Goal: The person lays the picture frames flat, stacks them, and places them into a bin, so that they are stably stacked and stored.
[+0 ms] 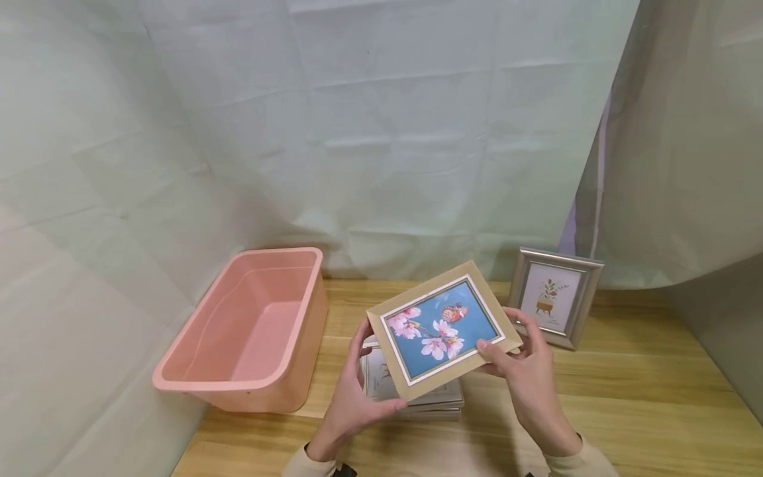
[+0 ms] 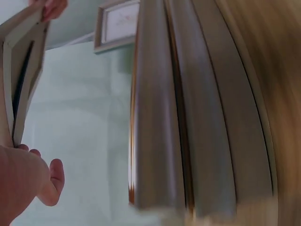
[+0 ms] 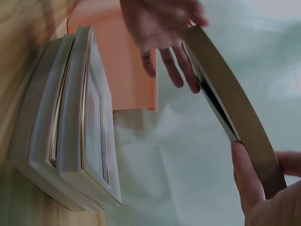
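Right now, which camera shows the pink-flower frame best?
The head view, because the front of the pink-flower frame faces that camera, showing its blossoms and blue background. The left wrist view shows only part of its back and edge, cut off by the picture's border. The right wrist view shows mostly its narrow side, no flowers.

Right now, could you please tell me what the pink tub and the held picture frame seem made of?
Pink tub: probably moulded plastic, satin finish, judging by its rounded corners and smooth walls. Held picture frame: possibly wood or plastic, matte tan finish, its plain border showing little shine.
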The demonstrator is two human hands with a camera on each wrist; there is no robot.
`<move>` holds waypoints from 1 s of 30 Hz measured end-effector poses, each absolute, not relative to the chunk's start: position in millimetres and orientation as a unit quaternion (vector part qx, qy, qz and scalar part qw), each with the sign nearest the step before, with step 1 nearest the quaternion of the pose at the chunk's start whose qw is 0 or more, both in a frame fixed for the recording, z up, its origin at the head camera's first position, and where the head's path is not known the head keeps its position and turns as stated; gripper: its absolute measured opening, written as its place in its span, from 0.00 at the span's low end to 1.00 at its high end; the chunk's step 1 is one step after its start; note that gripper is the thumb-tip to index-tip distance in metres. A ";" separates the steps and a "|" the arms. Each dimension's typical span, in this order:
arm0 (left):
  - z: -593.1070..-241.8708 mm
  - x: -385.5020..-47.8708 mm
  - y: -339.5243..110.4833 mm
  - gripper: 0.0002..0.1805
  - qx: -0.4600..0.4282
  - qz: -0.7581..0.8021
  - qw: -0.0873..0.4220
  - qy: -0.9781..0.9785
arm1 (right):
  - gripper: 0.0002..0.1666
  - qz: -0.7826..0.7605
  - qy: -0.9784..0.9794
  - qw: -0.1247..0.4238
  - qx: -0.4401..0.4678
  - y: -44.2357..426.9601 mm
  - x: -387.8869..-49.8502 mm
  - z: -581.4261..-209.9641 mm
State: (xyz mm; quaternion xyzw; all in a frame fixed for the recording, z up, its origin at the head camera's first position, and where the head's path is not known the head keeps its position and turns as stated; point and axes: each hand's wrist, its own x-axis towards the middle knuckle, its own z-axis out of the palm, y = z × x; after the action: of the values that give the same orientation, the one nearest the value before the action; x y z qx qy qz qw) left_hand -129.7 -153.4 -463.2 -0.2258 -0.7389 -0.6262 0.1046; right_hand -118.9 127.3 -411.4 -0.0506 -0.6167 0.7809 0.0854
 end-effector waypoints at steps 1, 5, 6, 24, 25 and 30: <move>-462.9 -127.0 -156.9 0.81 -0.221 -0.609 0.098 -0.755 | 0.45 0.777 -0.624 0.067 -0.048 128.2 -116.6 -411.1; -461.8 -119.2 -169.4 0.89 -0.202 -0.544 0.088 -0.810 | 0.57 0.754 -0.656 -0.001 -0.034 132.1 -110.0 -410.9; -461.4 -118.3 -172.4 0.90 -0.200 -0.534 0.088 -0.817 | 0.59 0.745 -0.667 -0.015 -0.029 133.4 -108.9 -411.2; -465.6 -123.4 -204.0 0.79 -0.160 -0.465 0.052 -0.869 | 0.62 0.628 -0.778 0.011 0.019 127.5 -116.1 -447.9; -466.8 -124.1 -204.2 0.79 -0.153 -0.463 0.042 -0.872 | 0.61 0.621 -0.783 0.016 0.014 125.7 -116.9 -450.7; -475.1 -128.6 -205.3 0.80 -0.137 -0.434 0.013 -0.890 | 0.60 0.609 -0.793 0.024 0.000 117.7 -118.6 -464.8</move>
State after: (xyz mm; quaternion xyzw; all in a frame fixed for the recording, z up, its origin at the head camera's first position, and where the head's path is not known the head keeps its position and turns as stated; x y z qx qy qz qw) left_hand -128.6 -205.3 -475.1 -0.1370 -0.8902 -0.4343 0.0129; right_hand -118.6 117.7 -464.8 0.0004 -0.7931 0.6086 0.0240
